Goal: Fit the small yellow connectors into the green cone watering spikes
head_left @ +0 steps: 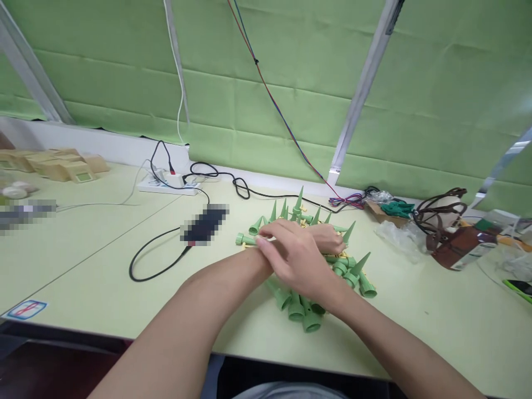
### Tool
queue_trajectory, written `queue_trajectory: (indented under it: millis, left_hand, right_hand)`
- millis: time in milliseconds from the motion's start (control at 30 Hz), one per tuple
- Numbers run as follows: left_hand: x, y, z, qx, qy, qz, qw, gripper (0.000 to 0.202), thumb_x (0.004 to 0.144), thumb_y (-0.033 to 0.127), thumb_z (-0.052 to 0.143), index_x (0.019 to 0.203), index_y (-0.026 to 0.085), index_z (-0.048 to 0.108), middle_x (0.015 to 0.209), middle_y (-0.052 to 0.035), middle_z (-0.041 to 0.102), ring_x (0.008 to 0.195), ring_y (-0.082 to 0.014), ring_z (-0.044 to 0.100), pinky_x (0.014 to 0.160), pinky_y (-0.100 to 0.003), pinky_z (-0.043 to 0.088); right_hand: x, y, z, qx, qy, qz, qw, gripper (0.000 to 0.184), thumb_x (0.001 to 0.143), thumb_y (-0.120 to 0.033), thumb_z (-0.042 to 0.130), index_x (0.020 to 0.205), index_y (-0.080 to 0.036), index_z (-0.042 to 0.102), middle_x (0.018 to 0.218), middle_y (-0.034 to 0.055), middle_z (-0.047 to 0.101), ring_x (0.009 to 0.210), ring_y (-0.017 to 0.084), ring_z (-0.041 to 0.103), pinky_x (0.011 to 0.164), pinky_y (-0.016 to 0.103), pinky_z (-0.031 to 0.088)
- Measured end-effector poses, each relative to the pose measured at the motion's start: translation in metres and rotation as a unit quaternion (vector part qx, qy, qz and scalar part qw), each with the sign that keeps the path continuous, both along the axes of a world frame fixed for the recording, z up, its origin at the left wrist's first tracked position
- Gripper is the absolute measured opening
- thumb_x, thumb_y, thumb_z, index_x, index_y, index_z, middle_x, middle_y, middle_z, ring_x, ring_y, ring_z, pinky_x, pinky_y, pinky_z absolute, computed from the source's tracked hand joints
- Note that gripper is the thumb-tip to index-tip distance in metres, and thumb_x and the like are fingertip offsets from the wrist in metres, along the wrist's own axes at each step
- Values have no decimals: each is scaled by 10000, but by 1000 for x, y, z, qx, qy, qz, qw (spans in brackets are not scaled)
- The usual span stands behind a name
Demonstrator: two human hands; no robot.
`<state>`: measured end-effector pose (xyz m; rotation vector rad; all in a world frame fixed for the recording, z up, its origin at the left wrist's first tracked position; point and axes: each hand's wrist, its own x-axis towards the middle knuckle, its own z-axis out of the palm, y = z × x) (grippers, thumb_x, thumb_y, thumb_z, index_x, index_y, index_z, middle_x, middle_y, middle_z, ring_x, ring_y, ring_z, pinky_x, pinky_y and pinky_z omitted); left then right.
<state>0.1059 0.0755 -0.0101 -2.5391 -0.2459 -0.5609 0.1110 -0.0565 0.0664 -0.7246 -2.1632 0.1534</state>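
Note:
My forearms cross over a pile of green plastic cone-shaped parts (305,321) with small yellow pieces (307,219) among them. My right hand (293,255) lies above my left forearm and reaches to the pile's left side. Its thumb and fingertips come together at the narrow end of a green cone (245,239) lying on its side. Beneath and beyond it, my left hand (330,239) is at the pile's right part with its fingers curled down. Whatever those fingers hold is hidden. Several cones around the hands point upward; others lie with open ends toward me.
A blurred black device (203,224) with a looped cable lies left of the pile. Behind it is a power strip (166,185). Beige boxes (54,163) stand far left. A dark red-brown bottle (463,246), plastic bags (399,241) and a green-edged phone (519,288) lie to the right.

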Motion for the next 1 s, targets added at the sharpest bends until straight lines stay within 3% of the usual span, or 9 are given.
queue_trajectory:
  millis: [133,300,467,767,1000]
  left_hand:
    - [17,13,8,37,116,-87,989,226,866,14,452,695,108,564,531,-41,523,507,-137,532,467,-258,331]
    - [16,12,2,67,140,-92,984,243,878,9,428,733,94,603,552,-57,549,520,-153,565,446,-257,314]
    - [18,13,-3,78,131,-84,985,240,826,-31,435,721,116,592,527,-14,509,433,-124,479,427,-271,283]
    - [25,8,-9,85,102,-76,988,245,857,-5,411,734,127,576,534,3,469,462,-135,510,430,-279,272]
    - [22,14,-18,92,82,-73,990,208,882,28,403,820,112,582,626,-45,559,517,-148,569,442,-266,327]
  right_hand:
    - [-14,-11,13,-37,-23,75,996,200,977,-268,487,1001,-157,651,1020,66,690,985,186,615,912,319,446]
    - [-20,-27,20,-104,-63,171,978,237,989,-285,471,1030,-184,682,1066,33,715,1006,161,645,931,284,466]
    - [-16,-36,16,-116,-20,214,970,273,956,-269,542,1172,-150,659,1176,52,693,1120,163,617,1021,284,443]
    - [-12,-41,5,-113,33,229,966,340,892,-285,654,1165,-84,670,1155,90,704,1133,178,621,1068,288,437]
    - [-12,-51,3,-62,9,233,971,258,975,-180,484,1175,-155,644,1187,54,678,1133,152,614,1031,287,495]
